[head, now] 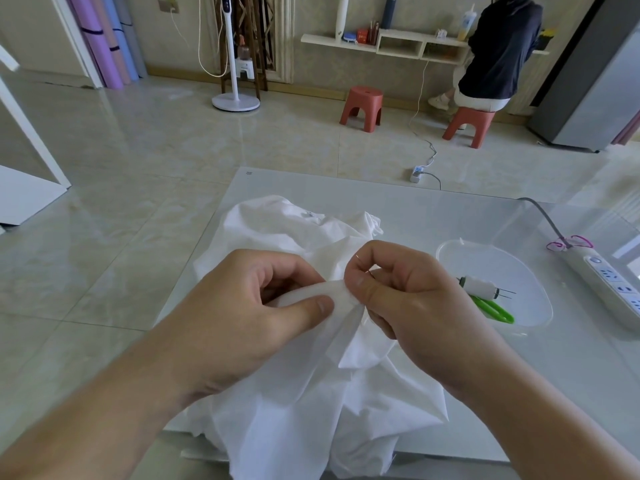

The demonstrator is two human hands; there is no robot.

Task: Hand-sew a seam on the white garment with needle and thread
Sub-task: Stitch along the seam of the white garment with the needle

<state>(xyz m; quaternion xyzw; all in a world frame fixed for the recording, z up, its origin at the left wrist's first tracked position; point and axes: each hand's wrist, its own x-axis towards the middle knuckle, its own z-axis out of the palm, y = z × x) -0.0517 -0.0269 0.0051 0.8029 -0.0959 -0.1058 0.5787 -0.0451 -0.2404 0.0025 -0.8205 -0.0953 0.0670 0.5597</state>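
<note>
White garment heaped at table's 6 o'clock edge: soft, light, floppy, likely slippery. Fold pinched by left hand; needle pinched by right hand at 3 o'clock. Best gripped close beside the stitch.

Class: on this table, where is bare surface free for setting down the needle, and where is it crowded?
Free: the far strip of the grey table beyond the white garment, and the near right patch below the clear plastic tray. Crowded: the centre under both hands, and the right edge by the white power strip.
</note>
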